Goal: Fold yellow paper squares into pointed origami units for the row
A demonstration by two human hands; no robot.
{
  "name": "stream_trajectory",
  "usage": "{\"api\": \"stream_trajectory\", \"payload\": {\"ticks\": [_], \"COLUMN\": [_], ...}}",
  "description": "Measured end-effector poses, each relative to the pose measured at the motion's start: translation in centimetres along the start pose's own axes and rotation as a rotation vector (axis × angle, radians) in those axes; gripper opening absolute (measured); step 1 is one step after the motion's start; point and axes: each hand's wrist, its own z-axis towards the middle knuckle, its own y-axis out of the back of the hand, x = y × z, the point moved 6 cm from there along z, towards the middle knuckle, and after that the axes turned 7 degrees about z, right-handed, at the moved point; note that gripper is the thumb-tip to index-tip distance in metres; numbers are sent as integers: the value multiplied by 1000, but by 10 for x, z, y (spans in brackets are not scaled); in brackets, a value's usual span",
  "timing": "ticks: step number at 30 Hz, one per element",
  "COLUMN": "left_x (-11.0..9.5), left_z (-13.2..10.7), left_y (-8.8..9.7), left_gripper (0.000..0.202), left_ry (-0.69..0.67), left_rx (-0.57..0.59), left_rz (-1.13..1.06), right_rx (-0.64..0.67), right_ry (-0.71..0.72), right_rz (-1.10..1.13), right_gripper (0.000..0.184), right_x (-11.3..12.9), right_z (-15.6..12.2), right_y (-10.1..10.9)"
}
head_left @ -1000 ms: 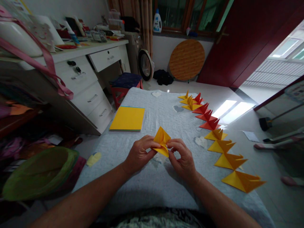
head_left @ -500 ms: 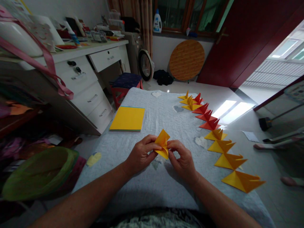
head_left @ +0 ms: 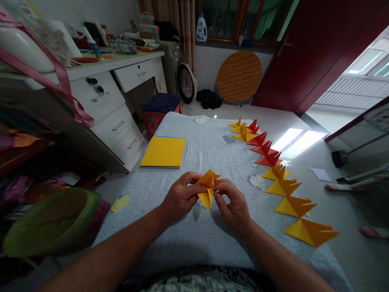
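Between my hands, just above the cloth, is a folded piece of yellow origami paper (head_left: pixel 208 195) with several pointed flaps. My left hand (head_left: pixel 181 195) is closed on its left side, thumb and fingers pinching the folds. At its right edge my right hand (head_left: pixel 232 202) pinches the paper between thumb and forefinger. A stack of square origami paper (head_left: pixel 163 152), yellow on top, lies beyond my left hand. Along the right side stand folded yellow paper figures (head_left: pixel 292 206) and red ones (head_left: pixel 267 154), with more yellow figures (head_left: pixel 243 132) at the far end.
A pale blue cloth (head_left: pixel 203 150) with heart shapes covers the table. On the left are a white desk (head_left: pixel 106 113) with drawers and a green bin (head_left: pixel 51 223). A stool (head_left: pixel 161 103) stands beyond the table, and a person's feet (head_left: pixel 369 232) show at right.
The folded yellow paper has turned and spread a little between my fingers; its top point now leans right and its lower point hangs further down. My hands have barely shifted.
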Motion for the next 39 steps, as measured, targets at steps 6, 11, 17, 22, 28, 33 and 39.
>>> {"api": "stream_trajectory", "payload": {"ticks": [6,11,17,22,28,33,39], "left_x": [3,3,-4,-2,-1,2,-1], "left_z": [0,1,3,2,1,1,3], "left_y": [3,3,2,-2,-6,-2,-4], "left_gripper": [12,9,17,22,19,17,28], "left_ry": [72,93,-7,-36,-59,-16,5], "left_rx": [-20,-23,20,92,125,88,129], "left_rz": [36,37,41,101,147,81,51], "right_rx": [-9,67,37,40,94,25,33], "right_ry": [-21,68,113,146,236,165,136], "right_rz": [-18,-40,-199,-262,-337,-270,-203], "right_gripper": [27,47,63,59,51,38,35], "right_x": [-2,3,1,-2,3,2,3], "right_z": [-2,-1,-5,-11,-7,-1,-1], "right_y": [0,-3,-7,-7,-9,-3,-3]}}
